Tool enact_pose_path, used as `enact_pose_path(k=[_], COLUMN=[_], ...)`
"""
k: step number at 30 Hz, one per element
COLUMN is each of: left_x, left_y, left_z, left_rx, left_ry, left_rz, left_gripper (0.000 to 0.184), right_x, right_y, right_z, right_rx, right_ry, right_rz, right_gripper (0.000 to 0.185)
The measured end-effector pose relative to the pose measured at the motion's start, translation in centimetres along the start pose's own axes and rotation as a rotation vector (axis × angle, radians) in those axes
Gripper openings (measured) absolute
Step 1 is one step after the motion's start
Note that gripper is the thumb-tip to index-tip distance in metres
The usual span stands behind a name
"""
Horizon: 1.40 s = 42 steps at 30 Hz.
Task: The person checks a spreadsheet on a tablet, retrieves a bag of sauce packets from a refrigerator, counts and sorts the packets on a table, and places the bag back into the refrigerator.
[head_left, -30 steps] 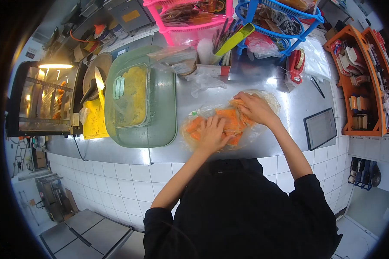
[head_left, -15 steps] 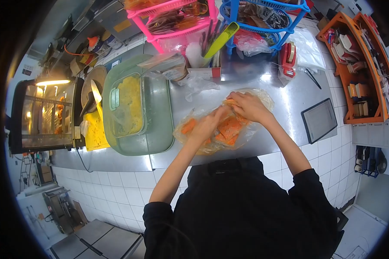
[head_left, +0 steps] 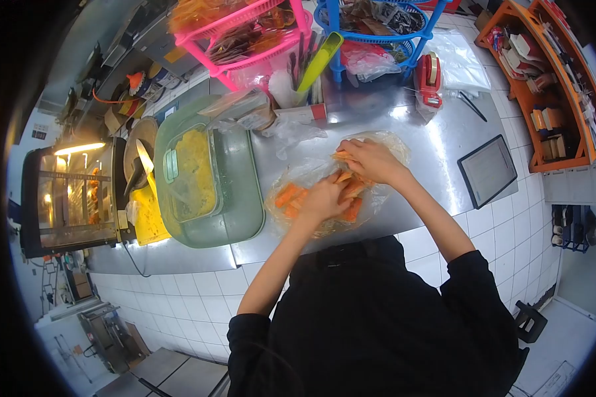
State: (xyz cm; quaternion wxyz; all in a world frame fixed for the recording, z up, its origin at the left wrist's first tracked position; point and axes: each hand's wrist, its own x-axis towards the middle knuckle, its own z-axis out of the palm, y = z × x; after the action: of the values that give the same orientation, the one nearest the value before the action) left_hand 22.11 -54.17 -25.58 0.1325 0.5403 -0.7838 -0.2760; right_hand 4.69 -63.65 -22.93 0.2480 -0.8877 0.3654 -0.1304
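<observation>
A crumpled clear plastic bag [head_left: 377, 205] lies spread on the steel counter, with several flat orange packets [head_left: 290, 196] on it; their contents are too blurred to make out. My left hand [head_left: 321, 200] is down among these packets, its fingers closed on an orange packet [head_left: 344, 177]. Just beyond it to the right, my right hand [head_left: 372, 162] pinches an orange-yellow piece [head_left: 342, 156], which looks like another packet, at the bag's far side. The fingertips of both hands are partly hidden.
Left of the bag stands a green tub [head_left: 238, 225] with a clear lid over yellow food. A tablet [head_left: 487, 171] lies right. Behind are pink [head_left: 245, 33] and blue [head_left: 377, 40] basket racks, a red sealer [head_left: 430, 79] and a lime scoop [head_left: 321, 61].
My left hand has moved right and its fingers have closed among the packets. My right hand keeps its hold near the bag's far side. The whole view has shifted slightly.
</observation>
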Motion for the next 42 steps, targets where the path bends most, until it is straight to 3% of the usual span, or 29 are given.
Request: enact_pose_path(k=[4,7,10,13,16,19,22,25,31,34,37,40,42], left_x=[0.3,0.5,-0.6,-2.0,-2.9,-2.5,-2.8,-2.7,-2.4,-3.0,-4.5,-5.9,-7.0], left_y=[-1.9,-2.0,-0.4,1.0,1.8,3.2,2.2,1.2,-0.5,-1.0,1.2,1.9,1.4], left_z=[-1.8,-2.0,-0.8,0.9,1.0,0.9,4.5,5.9,5.4,5.4,2.1,0.6,0.4], left_rx=[-0.166,-0.201,-0.101,0.339,0.359,0.567,0.644,0.637,0.704,0.548,0.510,0.511,0.568], left_ry=[-0.081,-0.143,-0.091,-0.223,-0.272,-0.241,0.122,0.234,0.196,0.301,0.198,0.243,0.205], left_rz=[0.072,0.001,0.047,0.071,0.026,0.033,0.129,0.147,0.196,0.179,0.074,0.040,-0.009], left_gripper=[0.040,0.038,0.046,0.052,0.053,0.045,0.036,0.030,0.026,0.020,0.017,0.014,0.015], right_x=[0.1,0.1,0.0,-0.1,-0.2,-0.2,-0.4,-0.4,-0.5,-0.5,-0.6,-0.5,-0.4], right_y=[0.0,-0.3,-0.4,-0.5,-0.6,-0.3,-0.7,-0.2,-0.2,-0.7,-0.8,-0.6,-0.8], right_z=[-0.1,-0.5,-0.5,-0.4,-0.2,0.2,0.0,0.4,-0.2,-0.8,-1.2,-1.0,-1.2], right_rx=[0.021,0.001,0.001,0.006,-0.014,-0.002,0.004,-0.001,0.033,0.008,0.011,0.023,0.048], right_ry=[-0.013,-0.085,-0.077,-0.073,-0.056,0.000,-0.024,-0.007,0.013,-0.015,-0.003,-0.003,-0.068], right_rz=[0.004,0.064,0.064,0.063,0.076,0.027,0.064,0.020,-0.013,0.034,0.016,0.004,0.040], right_gripper=[0.022,0.029,0.029,0.029,0.028,0.024,0.027,0.025,0.026,0.025,0.025,0.025,0.034])
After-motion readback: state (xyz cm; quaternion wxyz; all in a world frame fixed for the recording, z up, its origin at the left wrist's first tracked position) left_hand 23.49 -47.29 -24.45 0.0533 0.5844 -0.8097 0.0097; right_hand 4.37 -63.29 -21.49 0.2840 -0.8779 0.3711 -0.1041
